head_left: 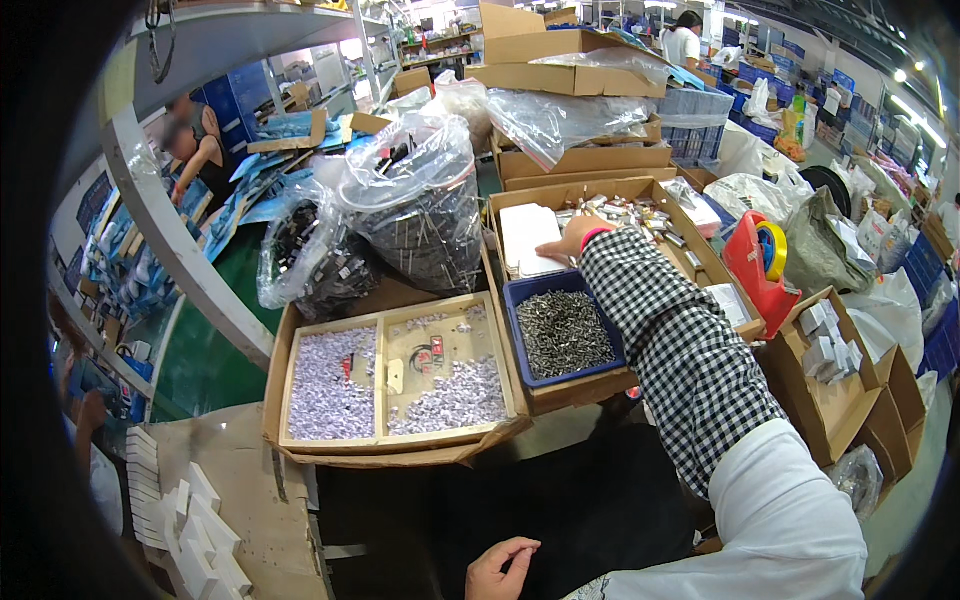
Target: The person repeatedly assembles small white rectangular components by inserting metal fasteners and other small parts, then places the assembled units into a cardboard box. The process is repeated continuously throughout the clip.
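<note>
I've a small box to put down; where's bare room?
The cardboard is bare between the white boxes and the divided tray; the right-hand carton has bare floor below its small boxes. Crowded: around the blue bin of metal pieces and the white cards.

White cards (527,235) stacked flat, far left corner of cardboard box (583,398).

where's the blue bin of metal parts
In the head view, the blue bin sits right of centre, below the white cards the right hand touches, right of the wooden tray.
</note>
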The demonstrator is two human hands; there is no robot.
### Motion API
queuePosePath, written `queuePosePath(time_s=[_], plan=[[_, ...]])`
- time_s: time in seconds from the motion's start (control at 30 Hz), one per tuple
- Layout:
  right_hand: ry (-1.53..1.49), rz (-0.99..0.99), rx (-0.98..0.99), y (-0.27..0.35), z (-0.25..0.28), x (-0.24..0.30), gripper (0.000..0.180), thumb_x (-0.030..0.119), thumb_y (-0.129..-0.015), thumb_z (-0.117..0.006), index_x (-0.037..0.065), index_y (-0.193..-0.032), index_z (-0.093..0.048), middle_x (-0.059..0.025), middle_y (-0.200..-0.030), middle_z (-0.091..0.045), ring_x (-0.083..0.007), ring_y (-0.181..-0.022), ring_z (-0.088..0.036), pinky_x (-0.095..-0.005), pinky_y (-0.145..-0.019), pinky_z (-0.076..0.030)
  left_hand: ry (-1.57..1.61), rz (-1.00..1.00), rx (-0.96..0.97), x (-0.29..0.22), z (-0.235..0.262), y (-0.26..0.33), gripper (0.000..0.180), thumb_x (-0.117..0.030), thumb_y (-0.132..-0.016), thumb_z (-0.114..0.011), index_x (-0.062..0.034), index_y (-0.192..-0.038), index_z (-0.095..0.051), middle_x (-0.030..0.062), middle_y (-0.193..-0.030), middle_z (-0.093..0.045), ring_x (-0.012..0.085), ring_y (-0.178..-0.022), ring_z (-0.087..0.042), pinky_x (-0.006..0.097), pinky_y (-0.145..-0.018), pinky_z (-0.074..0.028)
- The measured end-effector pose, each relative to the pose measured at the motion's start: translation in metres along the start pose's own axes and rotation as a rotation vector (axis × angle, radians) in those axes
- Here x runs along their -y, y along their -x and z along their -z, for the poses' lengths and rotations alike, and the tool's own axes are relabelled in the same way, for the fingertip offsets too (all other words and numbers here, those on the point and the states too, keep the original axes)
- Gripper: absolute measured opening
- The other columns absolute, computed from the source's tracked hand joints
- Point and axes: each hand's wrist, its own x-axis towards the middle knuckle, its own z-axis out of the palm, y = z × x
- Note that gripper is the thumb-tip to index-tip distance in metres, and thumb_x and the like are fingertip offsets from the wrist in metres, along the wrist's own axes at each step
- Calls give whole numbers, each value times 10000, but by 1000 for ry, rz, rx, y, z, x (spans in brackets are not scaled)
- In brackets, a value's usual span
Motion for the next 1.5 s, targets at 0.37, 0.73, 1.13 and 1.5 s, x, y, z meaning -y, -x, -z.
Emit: queuePosePath(time_s=[0.37, 0.73, 1.13, 1.5], plan=[[-320, 155, -227, -12, -1, -21, 384, 421, -804, -633, 47, -846, -710, -81, -732, -675, -162, -645, -637, -301, -650, -502, 29, 16, -16, 6, 7, 3, 120, -32, -890, -557, 11, -980, -624, 69, -880, -649, 125, -792, -616, 237, -709, -484], [-1073, 386, -196, 139, 18, -19, 333, 326, -892, -589, 3, -832, -643, -7, -644, -565, -61, -573, -491, -222, -505, -387, 727, 149, -10, 10, 17, -10, 222, 24, -887, -523, 10, -1109, -512, 110, -994, -617, 181, -905, -593, 299, -834, -471], [-999, 615, 406, 315, -105, 29, 169, 186, -885, -625, 22, -923, -642, -27, -718, -607, -90, -622, -554, -237, -544, -439, 1100, -57, 380, -10, 17, -37, 1147, -626, -623, -735, -38, -1435, -176, 244, -1378, -361, 351, -1279, -381, 495, -1052, -306], [-621, 1159, 77, 316, -84, 37, 292, 192, -779, -711, 100, -1014, -564, -74, -1063, -522, -200, -708, -617, -277, -621, -518, 615, 136, 637, 8, 16, -24, 1020, -423, -587, -836, -53, -1364, -289, 74, -1250, -374, 198, -1216, -367, 361, -1056, -288]])
